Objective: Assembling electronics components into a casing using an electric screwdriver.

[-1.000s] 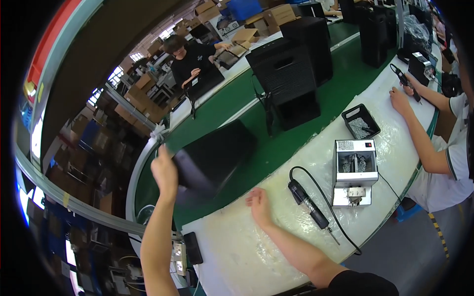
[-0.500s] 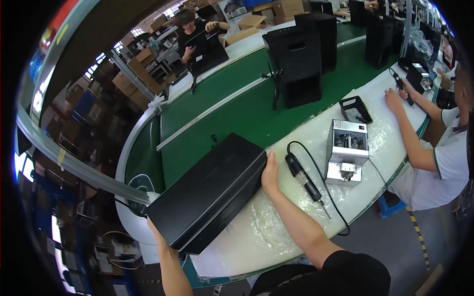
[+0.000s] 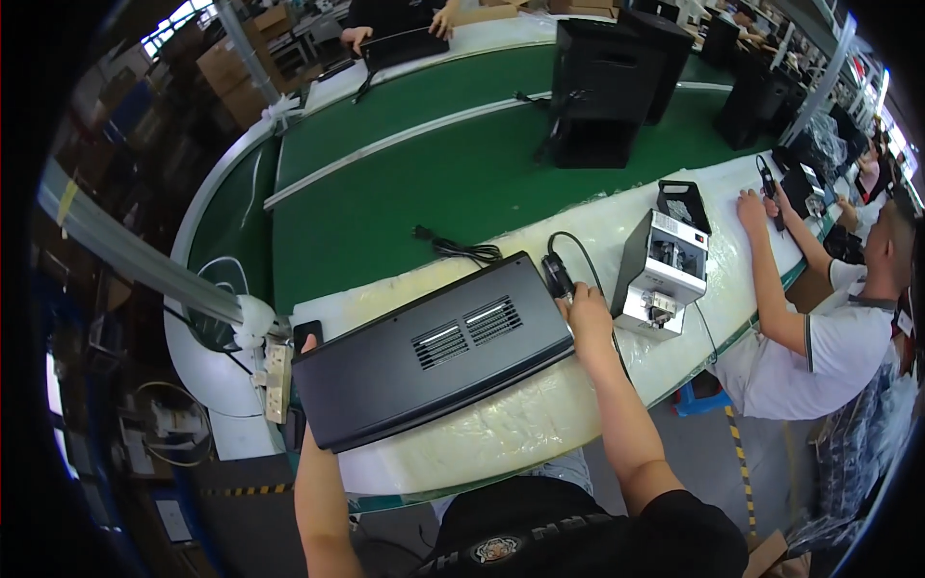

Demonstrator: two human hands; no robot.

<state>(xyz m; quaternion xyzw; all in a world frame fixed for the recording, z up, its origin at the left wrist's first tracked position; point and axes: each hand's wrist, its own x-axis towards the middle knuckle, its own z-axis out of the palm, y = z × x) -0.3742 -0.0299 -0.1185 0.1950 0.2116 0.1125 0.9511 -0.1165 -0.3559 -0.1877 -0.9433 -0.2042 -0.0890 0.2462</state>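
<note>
A long black housing [image 3: 385,361] with two groups of vent slots lies tilted across the wrapped bench mat. At its left end, my left hand [image 3: 310,409] grips the edge; the thumb shows and the other fingers are mostly hidden. Beside the right end, my right hand [image 3: 590,323] is closed over a black electric screwdriver [image 3: 554,275], covering its lower part. Behind the housing lies a coiled black power cord [image 3: 469,250].
Right of the screwdriver stands a silver screw feeder [image 3: 665,265], with a black bin [image 3: 684,204] behind it. A power strip [image 3: 277,383] hangs by the metal post. Tall black cases [image 3: 597,91] stand on the green conveyor [image 3: 405,188]. A co-worker [image 3: 819,308] works at right, another across.
The housing has been turned and lowered, and its vented face now shows. My right hand has moved from the housing's end onto the screwdriver. The power cord has come into sight.
</note>
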